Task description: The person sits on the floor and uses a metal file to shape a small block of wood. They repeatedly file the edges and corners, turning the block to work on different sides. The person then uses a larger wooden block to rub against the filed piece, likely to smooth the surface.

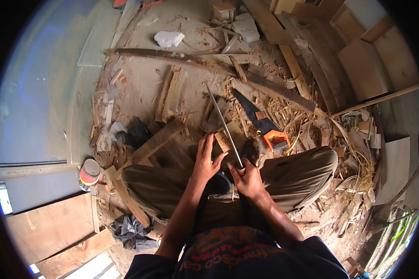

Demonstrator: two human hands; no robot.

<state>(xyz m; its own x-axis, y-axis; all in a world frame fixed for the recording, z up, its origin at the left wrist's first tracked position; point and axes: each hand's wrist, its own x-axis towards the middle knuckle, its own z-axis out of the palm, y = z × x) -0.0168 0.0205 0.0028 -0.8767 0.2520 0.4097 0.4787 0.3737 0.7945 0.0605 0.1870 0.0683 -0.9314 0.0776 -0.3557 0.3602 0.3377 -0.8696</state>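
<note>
My right hand [250,180] is wrapped around the handle of a long, narrow metal blade [224,125], which points up and slightly left. It is seen nearly edge-on, so its exact kind is unclear. Left of the blade, a short block of wood [222,141] sits between the fingers and thumb of my left hand [206,159]. A handsaw [260,118] with a black blade and orange handle lies on wood scraps just beyond my right knee.
A long dark beam [181,57] crosses the floor ahead. Loose boards [160,139] lie by my left knee, near a paint can [90,171] and a black plastic bag [131,231]. Wood shavings [293,124] cover the right side. A white chunk [169,39] rests farther off.
</note>
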